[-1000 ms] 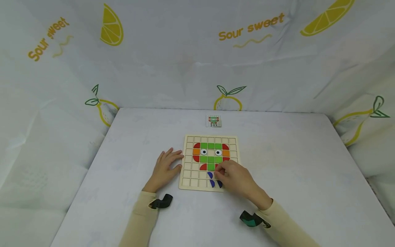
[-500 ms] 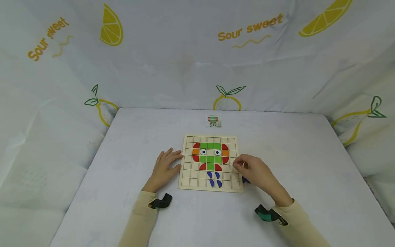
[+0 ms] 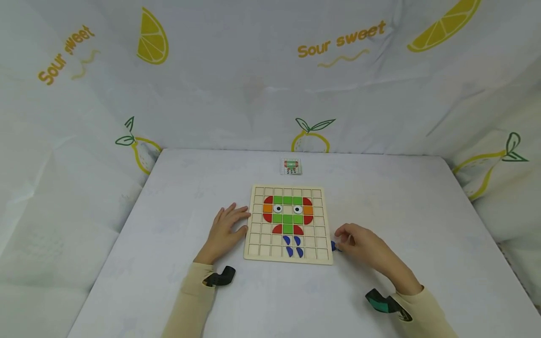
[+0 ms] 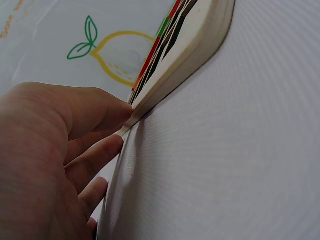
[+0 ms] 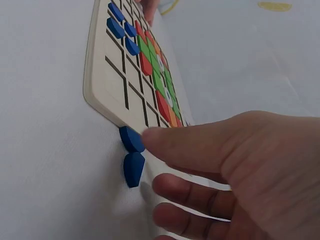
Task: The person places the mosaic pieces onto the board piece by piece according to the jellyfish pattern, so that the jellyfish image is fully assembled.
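A wooden grid board (image 3: 258,239) lies on the table, set with green squares (image 3: 288,219), red quarter-round pieces, orange squares and two eye pieces (image 3: 297,210). Several blue pieces (image 3: 289,252) sit in its lower cells. Thumb and fingertips of my left hand (image 3: 223,236) rest at the board's left edge, the fingers fairly straight. Beyond the right edge, my right hand (image 3: 367,249) hovers with thumb and fingers apart, holding nothing visible. Below its thumb, in the right wrist view, two loose blue pieces (image 5: 133,170) lie against each other beside the board.
Behind the board lies a small picture card (image 3: 291,166) showing a similar figure. A white cloth with lemon prints (image 3: 311,141) hangs at the table's far edge. The white tabletop (image 3: 389,202) extends to both sides.
My right hand has left the red piece at the figure's lower right and moved right and down to the loose blue pieces. My left hand has stayed in place.
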The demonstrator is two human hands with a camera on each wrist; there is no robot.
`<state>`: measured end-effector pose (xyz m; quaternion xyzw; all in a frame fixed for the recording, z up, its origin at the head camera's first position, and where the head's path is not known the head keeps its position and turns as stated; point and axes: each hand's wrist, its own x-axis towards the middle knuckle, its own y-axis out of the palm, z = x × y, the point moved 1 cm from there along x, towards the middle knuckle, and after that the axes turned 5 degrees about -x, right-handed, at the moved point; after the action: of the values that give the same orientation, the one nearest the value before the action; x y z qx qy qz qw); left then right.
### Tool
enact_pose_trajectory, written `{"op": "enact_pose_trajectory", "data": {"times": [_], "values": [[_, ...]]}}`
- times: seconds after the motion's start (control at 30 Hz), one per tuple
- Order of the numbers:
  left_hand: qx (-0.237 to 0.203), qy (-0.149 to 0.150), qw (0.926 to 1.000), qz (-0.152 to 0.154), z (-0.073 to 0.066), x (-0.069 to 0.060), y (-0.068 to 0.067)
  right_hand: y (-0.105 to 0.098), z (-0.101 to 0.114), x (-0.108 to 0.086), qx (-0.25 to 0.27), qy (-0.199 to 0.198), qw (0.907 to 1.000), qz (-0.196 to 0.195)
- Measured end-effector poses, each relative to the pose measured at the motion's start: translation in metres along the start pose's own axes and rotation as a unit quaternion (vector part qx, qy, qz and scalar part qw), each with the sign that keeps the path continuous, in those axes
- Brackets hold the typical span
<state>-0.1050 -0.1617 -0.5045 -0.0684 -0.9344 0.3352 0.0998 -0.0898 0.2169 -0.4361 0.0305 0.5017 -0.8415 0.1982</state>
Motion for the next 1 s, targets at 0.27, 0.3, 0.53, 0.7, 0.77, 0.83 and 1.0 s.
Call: {"op": "enact_pose_trajectory", "data": {"times": [0.27, 0.3, 0.53, 0.7, 0.77, 0.83, 1.0], "values": [[-0.004, -0.002, 1.0000, 0.002, 0.001, -0.001, -0.001, 0.010, -0.003, -0.005, -0.017, -0.005, 0.9993, 0.034], [-0.004, -0.001, 1.0000, 0.001, 0.001, -0.001, -0.001, 0.011, -0.003, -0.004, -0.016, -0.008, 0.9994, 0.030], [-0.007, 0.005, 1.0000, -0.004, 0.000, -0.001, -0.001, 0.009, -0.001, -0.004, -0.011, -0.040, 0.9990, 0.015], [-0.009, -0.005, 0.9999, 0.005, 0.001, 0.000, -0.001, 0.005, -0.004, -0.003, -0.007, -0.042, 0.9989, 0.019], [-0.009, -0.007, 0.9999, 0.006, 0.001, 0.000, 0.000, 0.005, -0.005, -0.003, -0.007, -0.041, 0.9989, 0.021], [-0.008, -0.008, 0.9999, 0.006, 0.001, 0.000, 0.000, 0.005, -0.006, -0.002, -0.010, -0.041, 0.9988, 0.024], [-0.006, -0.003, 1.0000, 0.003, 0.003, 0.001, 0.001, 0.000, -0.002, 0.001, -0.035, -0.063, 0.9973, 0.011]]}}
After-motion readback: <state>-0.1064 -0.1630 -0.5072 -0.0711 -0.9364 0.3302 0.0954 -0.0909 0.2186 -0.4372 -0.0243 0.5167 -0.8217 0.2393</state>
